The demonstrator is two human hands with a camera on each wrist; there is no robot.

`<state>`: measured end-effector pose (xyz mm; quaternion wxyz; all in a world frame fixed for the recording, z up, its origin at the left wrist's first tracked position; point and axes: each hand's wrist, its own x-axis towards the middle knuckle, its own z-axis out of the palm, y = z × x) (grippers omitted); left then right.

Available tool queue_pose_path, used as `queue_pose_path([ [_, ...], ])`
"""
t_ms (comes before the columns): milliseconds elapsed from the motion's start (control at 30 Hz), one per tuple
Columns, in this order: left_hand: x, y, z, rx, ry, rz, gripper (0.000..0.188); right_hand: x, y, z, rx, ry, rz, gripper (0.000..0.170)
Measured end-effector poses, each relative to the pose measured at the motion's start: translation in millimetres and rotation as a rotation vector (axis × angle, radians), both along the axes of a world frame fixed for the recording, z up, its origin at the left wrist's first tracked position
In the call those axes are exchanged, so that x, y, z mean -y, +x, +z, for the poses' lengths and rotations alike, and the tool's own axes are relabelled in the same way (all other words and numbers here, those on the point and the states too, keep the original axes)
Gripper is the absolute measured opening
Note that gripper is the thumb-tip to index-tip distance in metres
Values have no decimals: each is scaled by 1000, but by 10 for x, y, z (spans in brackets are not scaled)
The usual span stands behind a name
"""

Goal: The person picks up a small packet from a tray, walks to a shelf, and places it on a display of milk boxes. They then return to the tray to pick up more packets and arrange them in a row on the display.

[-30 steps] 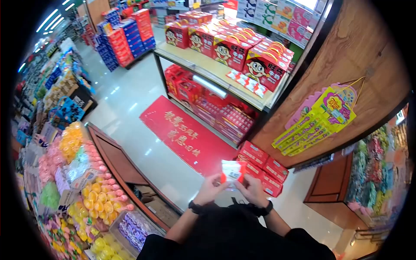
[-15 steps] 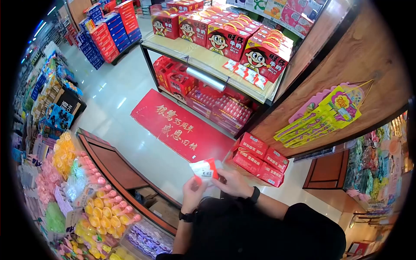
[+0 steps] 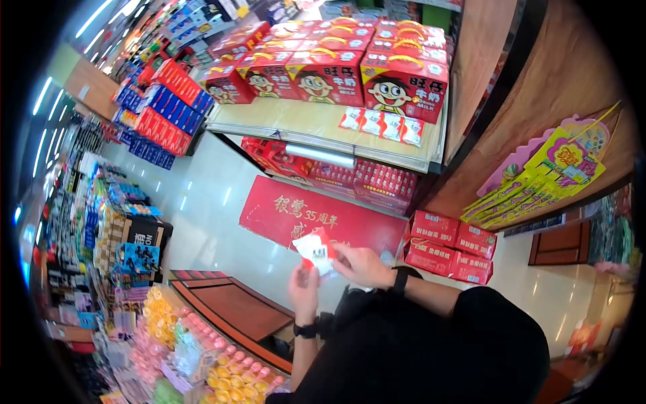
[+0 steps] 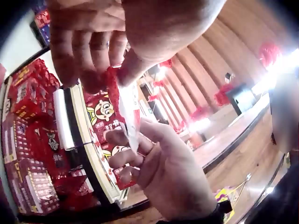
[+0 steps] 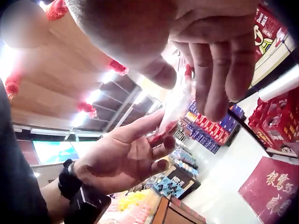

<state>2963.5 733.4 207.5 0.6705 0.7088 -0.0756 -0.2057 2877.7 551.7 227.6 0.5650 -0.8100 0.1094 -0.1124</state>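
Note:
A small red-and-white packet (image 3: 315,252) is between my two hands in front of my body. My left hand (image 3: 304,291) pinches its lower left edge between thumb and fingers. At the opposite edge, the thumb and fingers of my right hand (image 3: 367,266) pinch it too. The left wrist view shows the packet (image 4: 128,109) nearly edge-on, with the left hand above and the right hand (image 4: 170,172) below. Several similar red-and-white packets (image 3: 381,126) lie in a row on the shelf ahead, in front of red milk cartons (image 3: 404,87).
Ahead stands a pale-topped shelf (image 3: 289,124) stacked with red cartons. Red boxes (image 3: 451,246) sit on the floor at its right, by a wooden panel (image 3: 558,74) with hanging yellow packs (image 3: 545,178). A red mat (image 3: 269,219) lies before the shelf. Orange and pink goods (image 3: 232,377) fill a bin at lower left.
The packet first faced me upright, then tipped left, and now stands slanted between the hands. Both hands shifted left of their first place. The head view has turned, bringing the shelf closer.

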Motion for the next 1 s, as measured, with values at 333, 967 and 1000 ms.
queue_pose_path([
  [333,1086,758,-171,86,116,-232,27,774,381,-290,-70,141,-209,49],
  [967,3120,3332,-449,365,126,-611,24,2114,2472,-392,-168,187,-671,45],
  [1000,3240,3501,-541,390,153,-638,25,2204,2599,-488,-182,262,-697,44],
])
